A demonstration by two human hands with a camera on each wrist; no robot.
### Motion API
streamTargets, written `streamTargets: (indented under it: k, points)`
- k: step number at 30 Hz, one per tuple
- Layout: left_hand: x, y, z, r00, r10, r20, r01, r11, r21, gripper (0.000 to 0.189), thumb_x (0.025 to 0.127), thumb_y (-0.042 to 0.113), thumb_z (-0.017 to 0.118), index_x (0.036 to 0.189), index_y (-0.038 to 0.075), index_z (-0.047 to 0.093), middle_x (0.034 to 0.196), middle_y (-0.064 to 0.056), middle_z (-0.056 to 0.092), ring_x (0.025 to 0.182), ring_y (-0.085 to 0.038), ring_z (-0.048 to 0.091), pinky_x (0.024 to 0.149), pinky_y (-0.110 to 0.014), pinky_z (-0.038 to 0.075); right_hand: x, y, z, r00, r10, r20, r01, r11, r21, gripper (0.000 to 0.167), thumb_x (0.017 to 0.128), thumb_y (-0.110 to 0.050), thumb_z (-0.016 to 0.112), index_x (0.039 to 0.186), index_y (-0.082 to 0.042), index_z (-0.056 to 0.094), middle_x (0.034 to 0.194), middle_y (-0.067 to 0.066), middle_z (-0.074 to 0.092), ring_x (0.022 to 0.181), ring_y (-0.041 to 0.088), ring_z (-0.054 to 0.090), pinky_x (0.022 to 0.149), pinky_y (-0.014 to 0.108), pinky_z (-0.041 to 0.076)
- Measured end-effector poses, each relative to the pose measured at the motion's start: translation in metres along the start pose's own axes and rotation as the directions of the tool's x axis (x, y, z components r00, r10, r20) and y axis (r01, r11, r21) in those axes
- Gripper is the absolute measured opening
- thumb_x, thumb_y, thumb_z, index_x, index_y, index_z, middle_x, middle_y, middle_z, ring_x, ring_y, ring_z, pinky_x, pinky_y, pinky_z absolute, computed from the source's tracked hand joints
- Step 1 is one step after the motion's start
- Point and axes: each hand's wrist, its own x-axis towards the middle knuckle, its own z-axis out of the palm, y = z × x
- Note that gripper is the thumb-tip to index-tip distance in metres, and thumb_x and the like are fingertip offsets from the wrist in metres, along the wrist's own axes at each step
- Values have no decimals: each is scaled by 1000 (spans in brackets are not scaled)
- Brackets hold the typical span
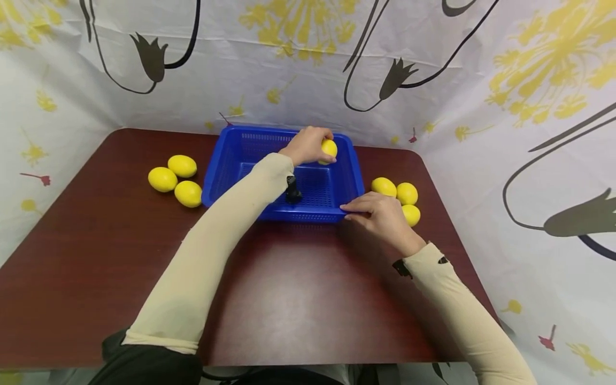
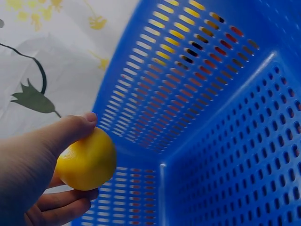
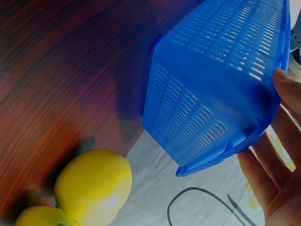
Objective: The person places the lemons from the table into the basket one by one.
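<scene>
My left hand point(image 1: 308, 145) grips a yellow lemon point(image 1: 329, 151) over the far right part of a blue perforated plastic basket point(image 1: 313, 215). In the left wrist view, the thumb and fingers curl round the lemon point(image 2: 91, 160), beside the basket's slotted wall point(image 2: 188, 70). With thumb and fingers, my right hand point(image 1: 382, 216) pinches the basket's rim at its near right corner. The right wrist view shows that hand point(image 3: 282, 174) at the basket's corner point(image 3: 235, 108), fingers on both sides of the rim. The left forearm hides part of the basket's inside.
Several lemons lie in two groups on the dark red-brown table point(image 1: 289, 299): one left of the basket point(image 1: 162, 179), one right of it point(image 1: 407, 193), partly behind my right hand. A patterned white cloth point(image 1: 308, 80) hangs behind and beside the table.
</scene>
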Motion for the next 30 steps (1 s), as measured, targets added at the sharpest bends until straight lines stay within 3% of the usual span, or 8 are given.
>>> streamTargets:
  k: [5, 15, 30]
  points:
    - [4, -5, 13, 999, -20, 28, 21, 1000, -23, 64, 83, 41, 79, 135, 10, 57, 131, -10, 63, 108, -23, 62, 94, -36, 52, 0, -1, 0, 1000, -3, 4, 3, 1000, -2, 26, 74, -18, 87, 100, -20, 81, 94, 0, 79, 88, 17, 72, 73, 36, 59]
    - [8, -7, 19, 997, -50, 53, 51, 999, -4, 66, 84, 39, 78, 137, 9, 54, 134, -11, 61, 111, -25, 62, 96, -37, 52, 2, -1, -3, 1000, -10, 17, 10, 1000, -3, 26, 76, -21, 86, 101, -20, 81, 95, 0, 79, 89, 18, 73, 73, 35, 59]
    - [15, -10, 32, 999, -41, 35, 40, 998, 44, 65, 83, 43, 78, 133, 9, 58, 129, -13, 57, 111, -27, 57, 95, -39, 50, 1, 2, -2, 1000, -11, 17, 11, 1000, -6, 26, 76, -20, 86, 102, -20, 81, 96, 0, 79, 90, 18, 73, 74, 35, 59]
